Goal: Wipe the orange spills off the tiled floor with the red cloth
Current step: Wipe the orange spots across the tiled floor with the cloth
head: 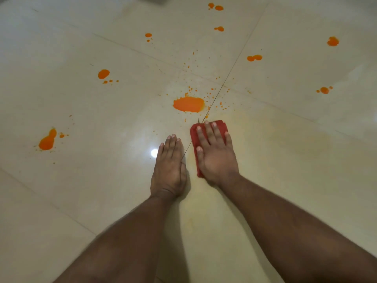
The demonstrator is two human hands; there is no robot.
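Note:
A folded red cloth (219,125) lies flat on the cream tiled floor (285,160), and my right hand (214,154) presses down on it with fingers spread. My left hand (169,168) rests palm down on the bare tile just left of the cloth, holding nothing. The biggest orange spill (188,104) sits a short way beyond the cloth's far edge, ringed by fine specks. Other orange spills dot the floor: one at the left (48,140), one at the upper left (103,73), a pair at the upper right (254,57).
More orange blots lie at the far right (333,41), right middle (324,90) and the top (216,6). A pale yellowish smear (275,137) covers the tile right of the cloth. Dark grout lines cross near the big spill. A light's glare (154,153) shines by my left hand.

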